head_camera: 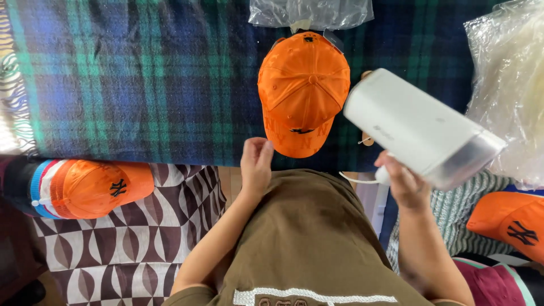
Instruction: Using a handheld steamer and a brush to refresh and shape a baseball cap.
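An orange baseball cap [303, 90] lies on a blue-green plaid blanket [141, 79], brim pointing toward me. My left hand [256, 164] sits at the blanket's near edge, fingers curled, just left of the brim and touching or almost touching it; I cannot tell if it grips anything. My right hand [403, 181] holds the handle of a white handheld steamer [419, 127], which hovers tilted just right of the cap, its metal face turned to the lower right. A white cord runs from the handle.
A stack of orange caps [85, 187] lies at the left on a brown patterned cloth. Another orange cap [510, 221] is at the lower right. Clear plastic bags lie at the top [311, 11] and at the right [510, 85].
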